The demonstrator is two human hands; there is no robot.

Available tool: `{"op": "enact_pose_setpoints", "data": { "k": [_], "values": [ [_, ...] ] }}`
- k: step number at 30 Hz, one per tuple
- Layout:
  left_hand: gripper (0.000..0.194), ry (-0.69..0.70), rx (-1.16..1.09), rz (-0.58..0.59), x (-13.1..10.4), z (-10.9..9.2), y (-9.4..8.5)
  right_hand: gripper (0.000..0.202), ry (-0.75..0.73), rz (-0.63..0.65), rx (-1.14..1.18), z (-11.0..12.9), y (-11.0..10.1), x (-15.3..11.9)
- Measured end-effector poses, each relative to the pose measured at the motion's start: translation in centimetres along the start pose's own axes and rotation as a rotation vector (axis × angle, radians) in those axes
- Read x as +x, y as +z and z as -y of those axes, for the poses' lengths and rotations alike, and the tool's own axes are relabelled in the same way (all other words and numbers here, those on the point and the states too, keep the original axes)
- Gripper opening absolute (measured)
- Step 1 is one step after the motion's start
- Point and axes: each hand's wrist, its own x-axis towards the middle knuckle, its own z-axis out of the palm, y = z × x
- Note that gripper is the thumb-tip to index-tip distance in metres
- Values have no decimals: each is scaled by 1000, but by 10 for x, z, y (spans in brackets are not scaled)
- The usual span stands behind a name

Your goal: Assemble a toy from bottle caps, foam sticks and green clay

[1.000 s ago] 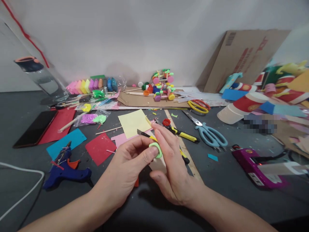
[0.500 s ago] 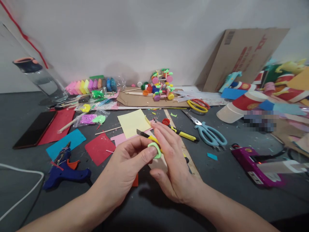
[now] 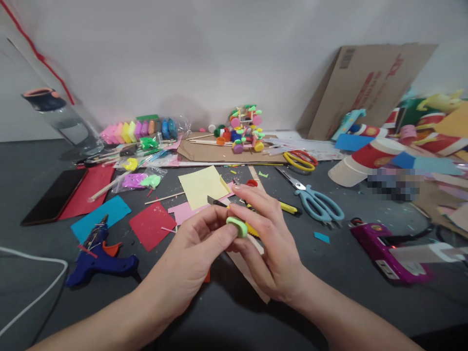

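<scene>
Left hand [image 3: 195,248] pinching a green piece [image 3: 240,230], right hand [image 3: 276,239] curled about it, grip unclear, glue gun [image 3: 100,263] left of both hands, blue scissors [image 3: 316,204] to their right

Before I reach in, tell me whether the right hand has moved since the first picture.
Yes. Judged against the unmoved blue-handled scissors, the right hand has shifted rightward, toward them, and hides more of the yellow utility knife beside them.

Busy dark grey tabletop [image 3: 340,263] here: blue glue gun [image 3: 106,264] at left, red paper square [image 3: 151,226] near it, blue-handled scissors [image 3: 317,204] over right!
</scene>
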Motion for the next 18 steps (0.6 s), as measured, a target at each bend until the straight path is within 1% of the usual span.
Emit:
{"op": "enact_pose_setpoints", "data": {
  "k": [3, 7, 13, 18],
  "values": [
    [12, -27, 39, 20, 1, -1, -2, 34, 35, -7, 25, -1, 0, 0],
    [21, -78, 19, 76, 3, -1, -3, 39, 41, 41, 55, -1, -1, 0],
    [20, -60, 17, 98, 4, 1, -3, 46, 22, 73, 27, -3, 0, 0],
    [23, -38, 31, 102, 4, 5, -5, 50, -16, 67, -17, -3, 0, 0]
  ]
}}
